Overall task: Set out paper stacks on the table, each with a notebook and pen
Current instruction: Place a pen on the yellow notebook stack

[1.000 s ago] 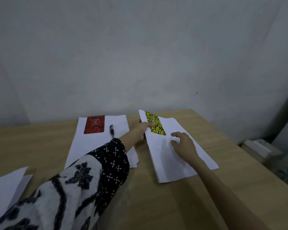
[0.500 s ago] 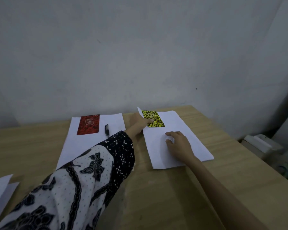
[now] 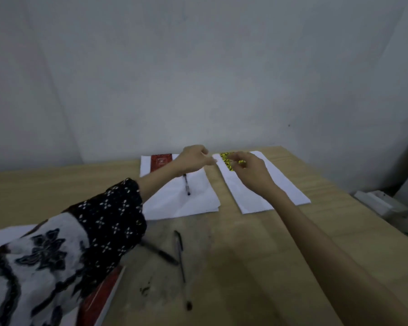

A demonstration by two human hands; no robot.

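Two white paper stacks lie side by side at the table's far edge. The left stack [image 3: 174, 201] carries a red notebook [image 3: 160, 161] and a black pen [image 3: 187, 186]. On the right stack [image 3: 283, 184] lies a yellow patterned notebook [image 3: 226, 160] at its far left corner. My left hand [image 3: 193, 158] hovers between the two stacks, fingers curled in, nothing visible in it. My right hand [image 3: 252, 170] is over the yellow notebook with bent fingertips on it; blur hides whether it grips it.
Two loose pens [image 3: 180, 252] [image 3: 161, 254] lie crossed on the wooden table [image 3: 245, 267] near me. Another red notebook [image 3: 101, 295] pokes out under my left sleeve at the near edge. More white paper [image 3: 7, 234] lies at the left. A white box [image 3: 379, 203] sits off the table's right side.
My view tilted down, revealing the near pens and the second red notebook. My left hand lifted off the yellow notebook; my right hand moved from the paper up onto the notebook.
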